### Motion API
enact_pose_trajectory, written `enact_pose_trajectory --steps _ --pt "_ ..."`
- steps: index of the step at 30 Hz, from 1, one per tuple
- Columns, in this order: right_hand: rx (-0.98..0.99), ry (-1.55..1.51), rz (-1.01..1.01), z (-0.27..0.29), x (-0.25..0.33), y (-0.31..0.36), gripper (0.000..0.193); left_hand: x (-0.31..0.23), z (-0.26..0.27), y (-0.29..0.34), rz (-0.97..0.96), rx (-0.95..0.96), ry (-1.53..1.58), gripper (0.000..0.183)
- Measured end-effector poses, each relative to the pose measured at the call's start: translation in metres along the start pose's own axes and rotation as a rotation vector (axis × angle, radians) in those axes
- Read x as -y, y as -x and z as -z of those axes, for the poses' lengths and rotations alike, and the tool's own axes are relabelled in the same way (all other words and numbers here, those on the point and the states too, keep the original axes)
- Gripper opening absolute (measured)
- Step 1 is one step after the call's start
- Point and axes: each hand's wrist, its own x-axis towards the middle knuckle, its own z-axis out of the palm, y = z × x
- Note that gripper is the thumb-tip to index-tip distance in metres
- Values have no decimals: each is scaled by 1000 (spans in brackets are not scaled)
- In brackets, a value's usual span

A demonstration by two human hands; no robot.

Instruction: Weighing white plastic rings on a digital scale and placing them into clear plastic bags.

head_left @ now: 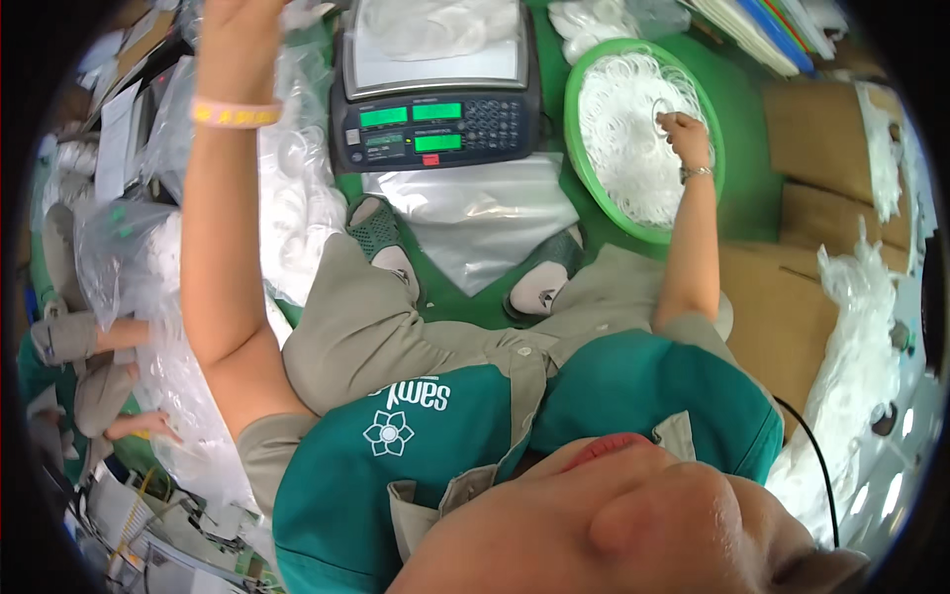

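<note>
At the right, my right hand (pixel 685 139) is over a round green basket (pixel 580 163) heaped with thin white rings (pixel 628 148). Its fingertips are pinched on one white ring (pixel 657 111). My left arm stretches forward on the left, and the left hand (pixel 240 30) is cut off by the top edge, so its fingers are hidden. Nearest to that hand is a digital scale (pixel 435 134) with lit green displays. A clear plastic bag with white contents (pixel 435 25) lies on the scale's pan.
An empty-looking plastic bag (pixel 475 218) lies between my feet. Clear bags of white rings (pixel 297 188) line the left side. Cardboard boxes (pixel 782 307) and a filled plastic bag (pixel 856 327) stand at the right. Another person's hand (pixel 148 426) shows at far left.
</note>
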Motion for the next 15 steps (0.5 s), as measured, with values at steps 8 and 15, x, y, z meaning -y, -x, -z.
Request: enact_pose_trajectory --steps 8,15 --pt "-315 -488 806 -1 216 -3 22 13 -30 -13 -86 306 -224 90" --pt "-134 -25 953 -24 259 34 35 52 -29 -41 -199 288 -551 43"
